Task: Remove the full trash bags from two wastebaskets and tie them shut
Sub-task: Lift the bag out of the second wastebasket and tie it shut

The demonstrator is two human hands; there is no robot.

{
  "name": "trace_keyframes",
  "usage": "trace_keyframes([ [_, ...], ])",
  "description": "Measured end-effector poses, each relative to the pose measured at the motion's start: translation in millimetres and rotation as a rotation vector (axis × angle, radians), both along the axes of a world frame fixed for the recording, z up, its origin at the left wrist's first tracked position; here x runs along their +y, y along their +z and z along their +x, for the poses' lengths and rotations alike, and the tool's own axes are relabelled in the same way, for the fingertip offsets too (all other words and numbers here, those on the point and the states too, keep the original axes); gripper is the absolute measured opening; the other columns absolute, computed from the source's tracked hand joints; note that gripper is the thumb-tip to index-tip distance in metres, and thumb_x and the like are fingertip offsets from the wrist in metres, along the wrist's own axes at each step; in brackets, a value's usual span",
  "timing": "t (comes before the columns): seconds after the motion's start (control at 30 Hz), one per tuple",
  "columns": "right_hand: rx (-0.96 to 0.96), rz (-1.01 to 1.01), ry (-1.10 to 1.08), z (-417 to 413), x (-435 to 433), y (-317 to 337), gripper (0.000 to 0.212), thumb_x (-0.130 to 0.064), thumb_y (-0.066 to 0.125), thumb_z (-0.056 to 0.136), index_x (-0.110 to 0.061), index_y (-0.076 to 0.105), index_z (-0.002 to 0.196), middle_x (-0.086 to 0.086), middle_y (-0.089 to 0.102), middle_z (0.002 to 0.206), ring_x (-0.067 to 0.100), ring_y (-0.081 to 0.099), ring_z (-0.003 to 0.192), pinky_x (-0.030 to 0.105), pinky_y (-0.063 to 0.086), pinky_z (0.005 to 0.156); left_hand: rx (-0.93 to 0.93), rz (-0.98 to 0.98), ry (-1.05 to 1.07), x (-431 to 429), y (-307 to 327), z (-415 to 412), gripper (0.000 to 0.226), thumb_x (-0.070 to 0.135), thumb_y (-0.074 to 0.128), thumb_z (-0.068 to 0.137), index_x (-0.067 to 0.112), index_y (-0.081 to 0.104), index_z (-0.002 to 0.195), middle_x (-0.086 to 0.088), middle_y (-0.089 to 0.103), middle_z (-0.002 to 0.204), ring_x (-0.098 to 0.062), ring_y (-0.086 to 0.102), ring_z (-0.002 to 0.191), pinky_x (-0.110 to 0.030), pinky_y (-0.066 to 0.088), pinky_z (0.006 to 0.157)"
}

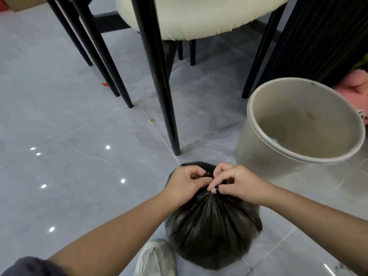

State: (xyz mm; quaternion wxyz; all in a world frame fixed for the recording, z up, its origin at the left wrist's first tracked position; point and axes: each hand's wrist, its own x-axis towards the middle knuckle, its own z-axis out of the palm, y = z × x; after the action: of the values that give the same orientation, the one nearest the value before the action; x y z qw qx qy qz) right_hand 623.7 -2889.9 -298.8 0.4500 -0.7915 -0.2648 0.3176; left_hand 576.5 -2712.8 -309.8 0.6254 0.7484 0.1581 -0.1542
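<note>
Grey polished floor tiles [59, 120] spread out under me, shiny with ceiling-light reflections, with black chair legs [159, 76] and a cream seat cushion [199, 14] standing ahead. Between my feet, just beside my grey sneaker [157, 257], sits the full black trash bag [213, 230], resting on the floor and bulging round, its plastic pulled into tight pleats that run up to a gathered neck.

My left hand [187, 184] and right hand [237, 180] meet on top of that neck. The fingers [214, 190] of both are curled closed and pinching the bunched plastic, thumbs pressed in, touching each other over the twist. I judge I am partway through forming the knot; whether it is already cinched I cannot tell, because my knuckles hide it.

To my right stands the beige round wastebasket [256, 152], near the bag but apart from it, with no liner in it, only some stains and bits on its inner wall. So this first bag appears to be out, and closing it is nearly finished. A second wastebasket is not visible from here, so I reckon that one is left to do: lifting its bag out and tying it off the same way.
</note>
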Motion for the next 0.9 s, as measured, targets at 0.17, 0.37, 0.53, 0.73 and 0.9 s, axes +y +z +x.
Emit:
trace_keyframes([
  [0.17, 0.154, 0.232, -0.446, -24.1, 10.3, -9.0, 0.034, 0.002, 0.074, 0.076, -0.031, 0.077, 0.069, -0.009, 0.07, 0.083, -0.002, 0.064, 0.082, 0.007, 0.043, 0.076, -0.038, 0.039, 0.175, -4.2, 4.8, -2.9, 0.016, 0.013, 0.079, 0.073, 0.024, 0.068, 0.068, 0.009, 0.065, 0.064, -0.006, 0.057, 0.062, -0.019, 0.046, 0.064],
  [0.37, 0.007, 0.279, -0.646, -40.2, 25.1, -12.7, 0.031, 0.009, 0.069, 0.074, -0.022, 0.075, 0.074, -0.009, 0.074, 0.081, 0.003, 0.068, 0.079, 0.012, 0.048, 0.074, 0.037, -0.011, 0.308, -6.6, 23.7, -2.0, 0.009, 0.001, 0.071, 0.078, 0.006, 0.064, 0.079, -0.009, 0.064, 0.067, -0.012, 0.061, 0.056, -0.021, 0.052, 0.058],
  [0.53, -0.055, 0.257, -0.711, -43.5, 31.7, -18.2, 0.031, 0.002, 0.07, 0.076, -0.028, 0.072, 0.083, -0.009, 0.072, 0.079, 0.007, 0.067, 0.077, 0.015, 0.05, 0.072, 0.324, -0.23, 0.343, -2.2, 38.2, 11.1, 0.013, -0.005, 0.059, 0.087, 0.002, 0.059, 0.098, -0.012, 0.061, 0.066, -0.008, 0.059, 0.04, -0.017, 0.051, 0.043],
  [0.73, -0.288, 0.215, -0.622, -40.8, 36.9, -23.3, 0.027, 0.003, 0.07, 0.077, -0.019, 0.076, 0.091, -0.007, 0.067, 0.08, 0.012, 0.061, 0.071, 0.012, 0.046, 0.068, 0.41, -0.246, 0.327, 2.3, 42.8, 17.0, 0.008, 0.0, 0.057, 0.09, 0.0, 0.059, 0.083, -0.008, 0.06, 0.051, -0.009, 0.058, 0.038, -0.017, 0.051, 0.04],
  [0.9, -0.246, 0.186, -0.634, -34.7, 39.0, -19.4, 0.024, 0.003, 0.067, 0.078, -0.019, 0.072, 0.083, -0.007, 0.065, 0.083, 0.014, 0.057, 0.073, 0.01, 0.042, 0.067, 0.143, -0.101, 0.336, 3.8, 33.5, -1.0, 0.002, 0.009, 0.058, 0.091, 0.008, 0.057, 0.093, -0.013, 0.064, 0.071, -0.017, 0.065, 0.051, -0.026, 0.057, 0.052],
])
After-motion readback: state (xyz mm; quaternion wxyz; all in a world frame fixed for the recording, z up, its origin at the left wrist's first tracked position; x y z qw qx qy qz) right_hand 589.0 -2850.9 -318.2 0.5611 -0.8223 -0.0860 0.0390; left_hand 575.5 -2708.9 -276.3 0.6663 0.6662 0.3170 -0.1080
